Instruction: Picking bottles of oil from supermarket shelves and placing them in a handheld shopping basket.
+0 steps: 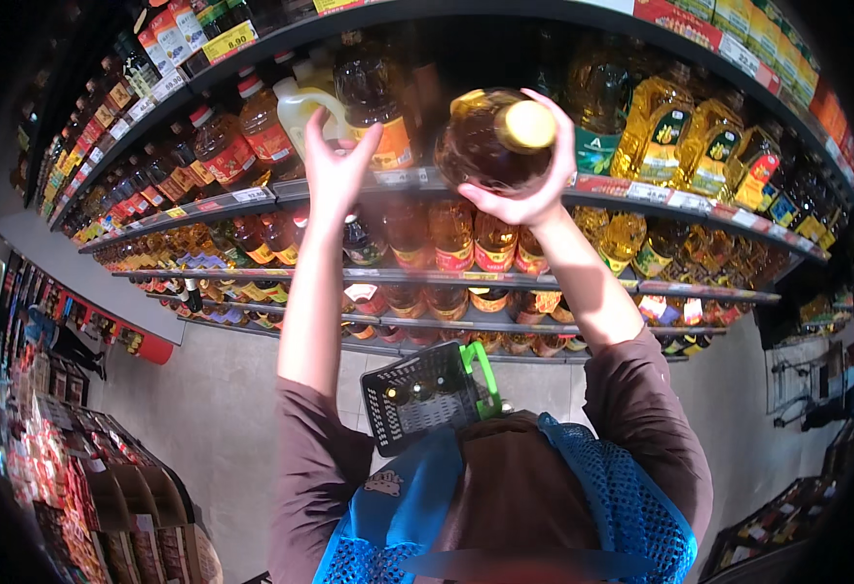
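My right hand (540, 186) grips a large bottle of dark amber cooking oil (482, 150) with a yellow cap, wrapped around its side. The bottle is tilted with its cap towards me, in front of the upper shelf (595, 188). To its left my left hand (339, 168) is raised with thumb and fingers apart, holding nothing. Just behind that hand stand a pale jug (292, 109) with a loop handle and a big oil bottle (390, 139) with an orange label. Whether the left hand touches either one is hard to tell.
Golden oil bottles (653, 135) line the shelf at right, and red-capped bottles (224, 150) at left. Lower shelves (427, 275) hold more oil. A black shopping basket (383, 416) with a green handle, with bottles inside, is below me. A person (69, 339) is far left.
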Available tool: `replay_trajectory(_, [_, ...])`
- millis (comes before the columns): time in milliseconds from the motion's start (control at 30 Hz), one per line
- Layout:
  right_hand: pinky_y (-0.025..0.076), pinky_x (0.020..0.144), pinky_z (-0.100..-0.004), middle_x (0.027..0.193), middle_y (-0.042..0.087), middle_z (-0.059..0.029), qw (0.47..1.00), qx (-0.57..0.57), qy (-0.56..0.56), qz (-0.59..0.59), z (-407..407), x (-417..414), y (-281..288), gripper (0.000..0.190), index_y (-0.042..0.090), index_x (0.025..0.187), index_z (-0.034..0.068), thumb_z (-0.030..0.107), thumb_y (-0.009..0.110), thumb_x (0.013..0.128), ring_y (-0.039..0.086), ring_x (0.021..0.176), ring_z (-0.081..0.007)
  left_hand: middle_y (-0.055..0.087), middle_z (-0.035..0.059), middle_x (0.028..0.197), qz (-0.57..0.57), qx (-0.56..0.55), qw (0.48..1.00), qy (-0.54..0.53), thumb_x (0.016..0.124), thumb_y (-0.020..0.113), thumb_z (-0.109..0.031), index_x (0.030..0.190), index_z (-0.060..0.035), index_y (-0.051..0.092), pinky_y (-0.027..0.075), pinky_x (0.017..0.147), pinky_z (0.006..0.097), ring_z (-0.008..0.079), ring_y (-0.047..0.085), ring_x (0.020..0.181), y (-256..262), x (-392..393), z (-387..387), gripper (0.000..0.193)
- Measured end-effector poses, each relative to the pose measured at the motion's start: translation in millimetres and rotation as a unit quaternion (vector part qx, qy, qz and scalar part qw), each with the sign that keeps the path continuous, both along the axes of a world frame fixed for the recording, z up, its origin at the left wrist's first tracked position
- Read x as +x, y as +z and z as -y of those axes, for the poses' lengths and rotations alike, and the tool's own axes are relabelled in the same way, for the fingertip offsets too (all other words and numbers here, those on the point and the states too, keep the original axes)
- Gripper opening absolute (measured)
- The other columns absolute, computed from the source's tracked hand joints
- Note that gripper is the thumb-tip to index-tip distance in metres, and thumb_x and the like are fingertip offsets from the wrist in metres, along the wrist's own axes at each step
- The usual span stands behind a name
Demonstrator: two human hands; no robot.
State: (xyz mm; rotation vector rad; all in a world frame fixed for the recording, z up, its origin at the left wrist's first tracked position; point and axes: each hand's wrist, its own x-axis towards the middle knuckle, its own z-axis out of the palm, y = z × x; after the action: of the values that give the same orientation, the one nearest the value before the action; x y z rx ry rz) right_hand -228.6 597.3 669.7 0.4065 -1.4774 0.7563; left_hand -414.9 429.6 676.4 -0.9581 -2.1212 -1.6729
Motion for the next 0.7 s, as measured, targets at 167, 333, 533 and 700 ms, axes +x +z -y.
replay_trajectory(167, [0.052,0.098,-0.0378,0.117,0.061,-0.0168,0.999,0.005,0.032,0.0,-25.9,-44.5,20.9,0.097,0.048,0.131,-0.006,0.03,0.096,0.055,0.064,0.11,-0.0266,0.059,0.0272,0.13,-0.116,-0.006,0.99,0.085,0.07,0.085,-0.05,0.142,0.0095,0.034,0.05,0.094,0.0428,0.0356,0.064,0.114,6.9,-66.9,-42.9,0.107])
replay_trajectory(333, [0.053,0.094,-0.0352,0.114,0.063,-0.0157,0.997,0.073,-0.028,0.006,-44.6,-57.7,33.4,0.092,0.053,0.127,-0.005,0.029,0.096,0.053,0.065,0.104,-0.0239,0.067,0.0261,0.114,-0.062,-0.104,0.988,0.092,0.067,0.086,-0.052,0.122,0.0061,0.047,0.051,0.094,0.0419,0.0375,0.066,0.109,27.9,-56.3,-55.9,0.089])
replay_trajectory(533, [0.054,0.092,-0.0362,0.11,0.065,-0.0164,0.997,0.039,-0.062,0.029,-58.8,-75.3,12.4,0.089,0.056,0.124,-0.005,0.031,0.095,0.052,0.067,0.1,-0.0257,0.068,0.0254,0.113,-0.069,-0.107,0.984,0.124,0.063,0.087,-0.054,0.128,0.0066,0.047,0.054,0.091,0.0408,0.0356,0.068,0.105,37.7,-32.6,-56.9,0.098])
replay_trajectory(700, [0.056,0.087,-0.0354,0.103,0.071,-0.0157,0.987,-0.035,-0.114,0.111,-69.0,-86.2,17.6,0.08,0.058,0.118,-0.004,0.033,0.095,0.057,0.071,0.093,-0.0228,0.068,0.0256,0.112,-0.035,-0.094,0.988,0.114,0.062,0.088,-0.053,0.126,0.0028,0.046,0.054,0.09,0.042,0.0364,0.068,0.104,34.6,-32.9,-64.1,0.094])
